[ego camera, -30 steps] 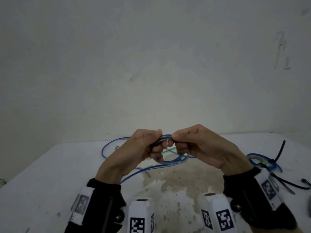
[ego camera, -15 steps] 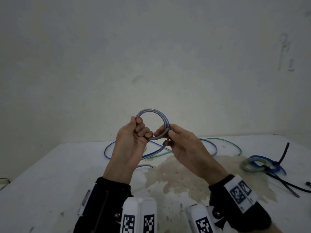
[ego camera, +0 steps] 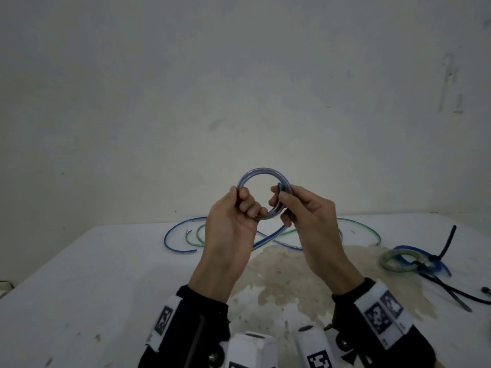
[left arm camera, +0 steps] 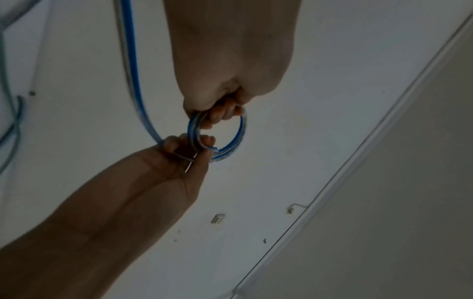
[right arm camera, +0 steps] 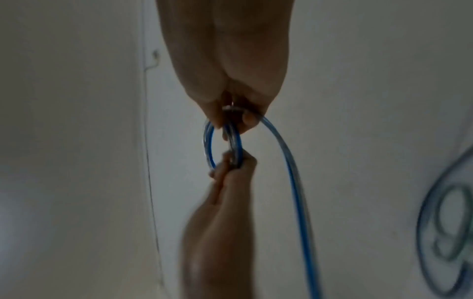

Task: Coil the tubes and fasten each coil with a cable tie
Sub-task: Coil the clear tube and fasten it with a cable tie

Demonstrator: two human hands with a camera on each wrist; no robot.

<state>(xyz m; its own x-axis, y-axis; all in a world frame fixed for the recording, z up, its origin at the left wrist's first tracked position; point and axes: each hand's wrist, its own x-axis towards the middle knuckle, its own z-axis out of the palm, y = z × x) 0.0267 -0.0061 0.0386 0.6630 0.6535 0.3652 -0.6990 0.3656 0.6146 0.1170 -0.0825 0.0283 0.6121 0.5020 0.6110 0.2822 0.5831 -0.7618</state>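
A clear tube with a blue stripe is wound into a small coil (ego camera: 261, 174) held upright above the table. My left hand (ego camera: 243, 200) grips the coil's left side, fingers curled through the ring. On the right side my right hand (ego camera: 283, 201) pinches the coil where the tube's cut end sticks up. The uncoiled tail (ego camera: 267, 240) drops from my right hand to the table. The left wrist view shows the coil (left arm camera: 240, 129) between both hands; the right wrist view shows the tail (right arm camera: 291, 172) trailing away.
A loose green tube (ego camera: 358, 224) and blue loops (ego camera: 170, 232) lie at the back of the white table (ego camera: 79, 288). At the right sit finished coils (ego camera: 397, 260) with black cable ties (ego camera: 449, 243). A brown stain (ego camera: 279, 272) marks the table's middle.
Both hands lifted the coil from just above the table to in front of the wall and turned it upright. The right hand slid round to the coil's right side.
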